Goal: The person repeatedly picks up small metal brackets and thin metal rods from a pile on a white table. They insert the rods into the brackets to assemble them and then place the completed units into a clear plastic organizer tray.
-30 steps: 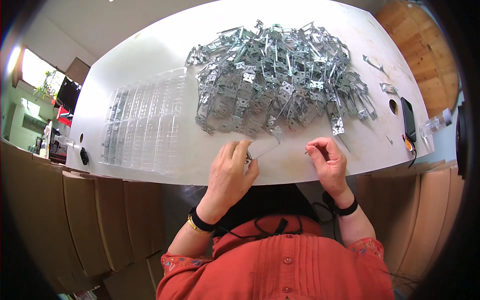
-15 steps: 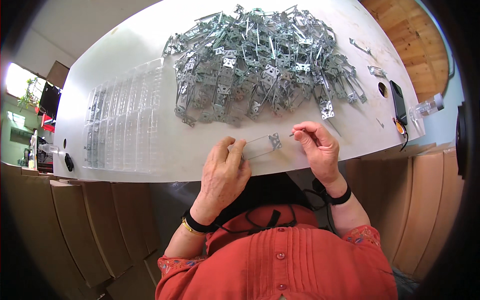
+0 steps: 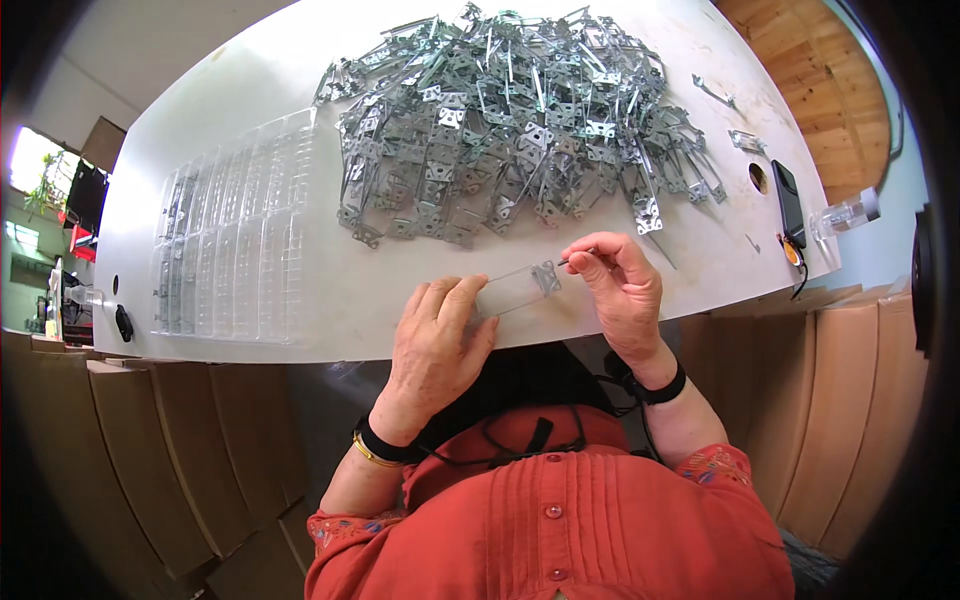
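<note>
On the white table [image 3: 340, 320] lies a big heap [image 3: 520, 130] of grey metal parts, and both hands work on the person's side of this heap. The left hand [image 3: 437, 335] has its thumb and fingers clamped on one end of a metal frame [image 3: 545, 278], which has two thin wires and a small plate with holes; the gripped end is hidden. So the frame is just in front of the heap, its plate toward the right hand [image 3: 625, 285]. The right thumb and forefinger are together on a thin rod [image 3: 566, 262], its tip close to the plate; I cannot tell if they touch. Left of the heap is a clear plastic tray [image 3: 235, 235]; right of it, a black phone [image 3: 789, 200].
</note>
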A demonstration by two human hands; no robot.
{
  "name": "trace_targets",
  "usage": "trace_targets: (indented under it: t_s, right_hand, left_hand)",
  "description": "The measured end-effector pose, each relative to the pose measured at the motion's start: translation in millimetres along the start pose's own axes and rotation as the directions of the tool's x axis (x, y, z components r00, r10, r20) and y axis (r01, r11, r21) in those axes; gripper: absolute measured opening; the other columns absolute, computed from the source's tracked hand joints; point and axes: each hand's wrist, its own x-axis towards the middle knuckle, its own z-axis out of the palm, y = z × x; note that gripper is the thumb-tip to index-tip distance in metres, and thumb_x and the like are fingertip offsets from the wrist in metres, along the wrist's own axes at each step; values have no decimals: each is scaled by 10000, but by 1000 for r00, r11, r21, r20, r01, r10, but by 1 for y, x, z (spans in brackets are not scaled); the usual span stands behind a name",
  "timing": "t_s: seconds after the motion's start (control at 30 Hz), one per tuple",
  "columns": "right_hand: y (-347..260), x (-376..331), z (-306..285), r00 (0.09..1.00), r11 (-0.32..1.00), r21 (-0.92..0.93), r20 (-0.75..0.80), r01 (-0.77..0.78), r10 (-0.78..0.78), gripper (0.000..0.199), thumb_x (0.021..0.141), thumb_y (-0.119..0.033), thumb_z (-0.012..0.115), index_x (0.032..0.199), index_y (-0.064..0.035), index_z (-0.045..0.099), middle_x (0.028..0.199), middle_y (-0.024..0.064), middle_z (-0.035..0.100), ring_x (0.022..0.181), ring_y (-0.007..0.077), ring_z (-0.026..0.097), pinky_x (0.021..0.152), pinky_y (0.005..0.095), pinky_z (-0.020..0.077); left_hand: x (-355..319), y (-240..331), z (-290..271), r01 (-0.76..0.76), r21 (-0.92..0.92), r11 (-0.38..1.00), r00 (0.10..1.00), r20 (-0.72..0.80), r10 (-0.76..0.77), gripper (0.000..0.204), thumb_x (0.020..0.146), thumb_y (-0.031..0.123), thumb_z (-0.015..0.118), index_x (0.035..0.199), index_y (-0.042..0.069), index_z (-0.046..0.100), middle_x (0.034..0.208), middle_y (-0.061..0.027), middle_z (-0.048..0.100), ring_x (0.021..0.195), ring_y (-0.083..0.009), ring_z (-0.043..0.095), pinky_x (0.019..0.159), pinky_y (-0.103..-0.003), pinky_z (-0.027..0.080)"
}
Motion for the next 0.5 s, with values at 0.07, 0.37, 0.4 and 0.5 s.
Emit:
trace_targets:
  t_s: [0.07, 0.37, 0.4, 0.5]
  right_hand:
    - [4, 0, 1, 1000, 999, -43, 3, 9, -9, 127, 1009, -68, 751, 1116, -21, 703, 999, -1, 715, 859, 56, 618, 810, 219, 507]
    - [7, 7, 9, 997, 984, -161, 1, 74, -75, 130, 998, -84, 768, 1086, -19, 699, 959, -1, 712, 804, 63, 597, 765, 228, 504]
    - [6, 8, 10, 997, 983, -167, 3, 77, -77, 128, 998, -85, 768, 1085, -21, 699, 958, 1, 712, 802, 65, 598, 763, 230, 505]
    - [3, 10, 12, 996, 967, -238, 36, 86, -79, 125, 996, -78, 768, 1087, -25, 700, 960, 10, 713, 803, 71, 609, 754, 236, 508]
  left_hand:
    - [0, -2, 1, 7, -38, 999, 1000, -12, -8, 460, 849, 78, 794, 1283, 21, 656, 1071, -160, 654, 945, -341, 633, 835, -428, 530]
    - [1, -11, 2, 73, -235, 969, 996, -31, -82, 471, 818, 68, 802, 1271, 37, 675, 1004, -115, 636, 831, -237, 610, 748, -350, 522]
    - [1, -12, 2, 78, -242, 967, 996, -30, -87, 471, 817, 65, 801, 1271, 38, 676, 1006, -113, 637, 830, -235, 609, 748, -347, 521]
    - [1, -12, 2, 78, -253, 964, 996, -32, -89, 473, 814, 60, 802, 1270, 38, 679, 1010, -108, 639, 823, -226, 607, 738, -339, 516]
